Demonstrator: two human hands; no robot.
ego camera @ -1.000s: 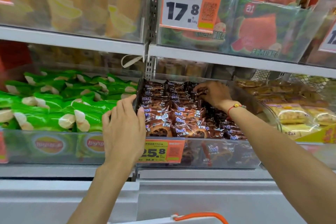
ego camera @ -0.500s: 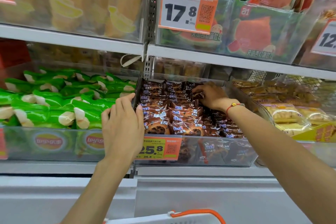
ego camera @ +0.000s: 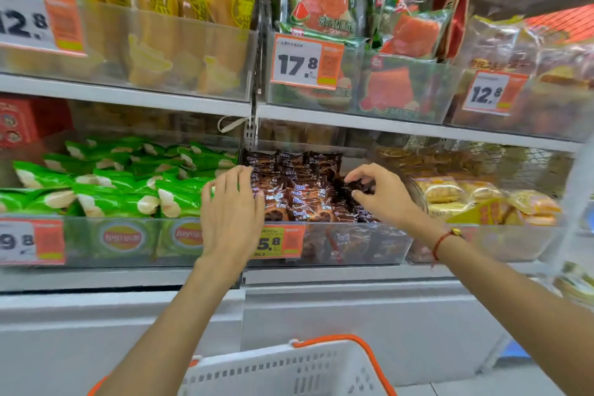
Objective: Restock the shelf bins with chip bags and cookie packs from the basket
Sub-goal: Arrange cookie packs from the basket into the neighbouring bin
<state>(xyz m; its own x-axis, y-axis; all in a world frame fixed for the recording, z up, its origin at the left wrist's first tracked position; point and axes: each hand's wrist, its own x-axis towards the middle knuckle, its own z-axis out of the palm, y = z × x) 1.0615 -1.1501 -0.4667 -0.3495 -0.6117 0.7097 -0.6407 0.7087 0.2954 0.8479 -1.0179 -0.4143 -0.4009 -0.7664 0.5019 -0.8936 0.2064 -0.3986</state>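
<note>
Left hand (ego camera: pixel 231 215) flat, fingers straight; right hand (ego camera: pixel 382 194) fingers curled, pinching; both arms extended.

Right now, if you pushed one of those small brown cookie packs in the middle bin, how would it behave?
The brown cookie packs look small and film-wrapped, so probably light and a bit slippery, sliding over their neighbours. The right hand pinches one with fingertips alone, suggesting little weight. Loosely piled in the clear bin, they would likely shift rather than roll.

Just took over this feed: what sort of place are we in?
Most likely a supermarket snack aisle: price tags clipped to clear shelf bins, rows of green chip bags, and a shopping basket below the hands.
</note>
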